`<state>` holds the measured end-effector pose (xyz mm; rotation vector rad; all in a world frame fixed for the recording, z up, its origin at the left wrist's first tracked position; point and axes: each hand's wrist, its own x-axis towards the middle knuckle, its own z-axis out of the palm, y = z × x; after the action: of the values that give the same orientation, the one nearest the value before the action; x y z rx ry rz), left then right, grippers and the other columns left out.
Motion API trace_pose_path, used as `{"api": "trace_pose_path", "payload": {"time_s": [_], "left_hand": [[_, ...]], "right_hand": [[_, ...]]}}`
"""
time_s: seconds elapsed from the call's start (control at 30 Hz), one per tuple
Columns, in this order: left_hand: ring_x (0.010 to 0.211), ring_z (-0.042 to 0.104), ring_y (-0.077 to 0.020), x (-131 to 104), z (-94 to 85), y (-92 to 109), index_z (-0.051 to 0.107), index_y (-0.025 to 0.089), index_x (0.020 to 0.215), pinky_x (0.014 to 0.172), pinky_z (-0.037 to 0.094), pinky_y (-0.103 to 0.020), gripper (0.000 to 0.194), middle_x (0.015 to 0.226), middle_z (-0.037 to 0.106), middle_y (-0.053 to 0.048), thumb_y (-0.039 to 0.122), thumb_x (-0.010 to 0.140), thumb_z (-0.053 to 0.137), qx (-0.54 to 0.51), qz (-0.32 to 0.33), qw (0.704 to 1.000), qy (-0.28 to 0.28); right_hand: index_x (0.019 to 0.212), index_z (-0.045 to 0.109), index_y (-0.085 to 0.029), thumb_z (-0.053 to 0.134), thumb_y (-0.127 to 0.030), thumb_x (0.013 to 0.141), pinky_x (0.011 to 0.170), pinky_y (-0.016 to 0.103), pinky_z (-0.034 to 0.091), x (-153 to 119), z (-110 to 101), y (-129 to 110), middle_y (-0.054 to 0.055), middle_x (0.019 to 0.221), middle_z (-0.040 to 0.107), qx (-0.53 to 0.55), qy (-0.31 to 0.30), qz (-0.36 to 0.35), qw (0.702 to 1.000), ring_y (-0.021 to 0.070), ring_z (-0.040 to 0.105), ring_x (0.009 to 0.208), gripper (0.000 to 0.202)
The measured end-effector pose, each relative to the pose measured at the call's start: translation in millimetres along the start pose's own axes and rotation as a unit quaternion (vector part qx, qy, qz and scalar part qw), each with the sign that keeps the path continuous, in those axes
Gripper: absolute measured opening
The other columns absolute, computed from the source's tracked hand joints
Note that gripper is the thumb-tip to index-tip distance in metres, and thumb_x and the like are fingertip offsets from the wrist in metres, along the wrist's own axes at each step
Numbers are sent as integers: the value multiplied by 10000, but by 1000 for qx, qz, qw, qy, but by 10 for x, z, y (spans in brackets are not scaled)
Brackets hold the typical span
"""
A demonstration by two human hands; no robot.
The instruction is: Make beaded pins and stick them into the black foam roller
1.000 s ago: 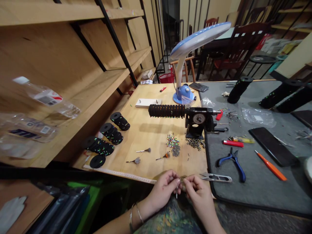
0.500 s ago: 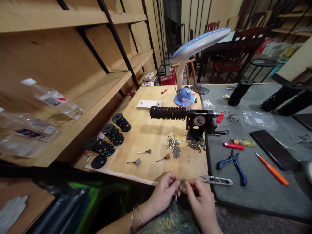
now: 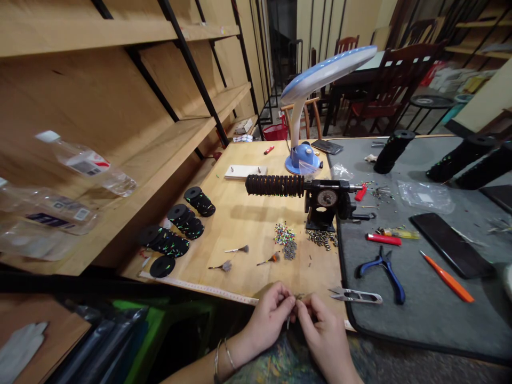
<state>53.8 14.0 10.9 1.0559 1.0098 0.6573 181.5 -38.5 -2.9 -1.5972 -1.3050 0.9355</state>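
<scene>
The slim pale-ended piece (image 3: 288,322) was at the wooden table's (image 3: 244,213) near edge, just in front of the lap, its pale end poking down below the fingertips. On my feed the left hand (image 3: 272,313) had thumb and forefinger clamped on it, while the right hand (image 3: 326,329) had thumb and forefinger pressed together right beside them, next to a brownish wisp (image 3: 300,295). I couldn't tell whether that right pinch gripped the wisp or the piece, or whether the two were joined. I judged the step in hand to be fine two-handed fingertip work, and thought the next move called for a firm left pinch and small, careful motion from the right. As for containers, a clear bag (image 3: 438,201) lay flat on the grey mat (image 3: 420,320), with a small pale rectangle in or on it, I couldn't say which. The white-capped bottle (image 3: 94,162) on the shelf was see-through, but I couldn't make out how full it was. I couldn't see inside the red basket (image 3: 275,132) on the floor either. The coloured beads (image 3: 284,233) and the dark metallic bits (image 3: 321,239) lay loose in heaps on the table, outside any container.
</scene>
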Motion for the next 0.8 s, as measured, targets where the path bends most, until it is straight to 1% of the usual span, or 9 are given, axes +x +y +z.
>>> {"api": "trace_pose_path", "payload": {"time_s": [0.17, 0.3, 0.53, 0.7, 0.8], "left_hand": [[574, 472, -104, 6, -5, -17, 468, 186, 725, 559, 368, -240, 403, 643, 471, 46, 543, 772, 648, -3, 3, 1000, -4], [575, 482, -103, 9, -8, -21, 470, 185, 733, 565, 375, -239, 395, 646, 470, 47, 536, 778, 645, -7, 0, 1000, -7], [586, 485, -110, 1, -18, -34, 468, 186, 737, 572, 385, -241, 349, 651, 472, 43, 492, 805, 622, 12, 6, 1000, -7], [628, 504, -128, -29, -50, -78, 464, 188, 783, 608, 413, -253, 250, 681, 494, 29, 406, 875, 545, 66, 34, 997, -19], [647, 517, -141, -54, -78, -64, 479, 187, 813, 624, 422, -262, 189, 700, 509, 17, 349, 911, 489, 138, 58, 989, -15]], "right_hand": [[668, 581, -209, 514, -346, 907, 555, 226, 419, 4, 3, 6, 21, 609, 673, 14, 0, 2, 1000, 160, 617, 549, 283], [669, 579, -208, 499, -354, 915, 561, 232, 418, 3, 6, 8, 24, 608, 662, -2, -6, 3, 1000, 163, 607, 553, 297], [682, 580, -204, 490, -357, 920, 564, 229, 418, -1, 1, 10, 24, 618, 663, -4, -14, 3, 1000, 162, 605, 556, 297], [689, 566, -204, 468, -386, 930, 565, 223, 436, 7, 7, 41, 21, 615, 652, 4, -15, 4, 1000, 163, 609, 563, 318], [703, 573, -204, 469, -399, 929, 566, 223, 446, 17, 13, 70, 23, 624, 660, 0, -16, 2, 1000, 168, 620, 572, 317]]}}
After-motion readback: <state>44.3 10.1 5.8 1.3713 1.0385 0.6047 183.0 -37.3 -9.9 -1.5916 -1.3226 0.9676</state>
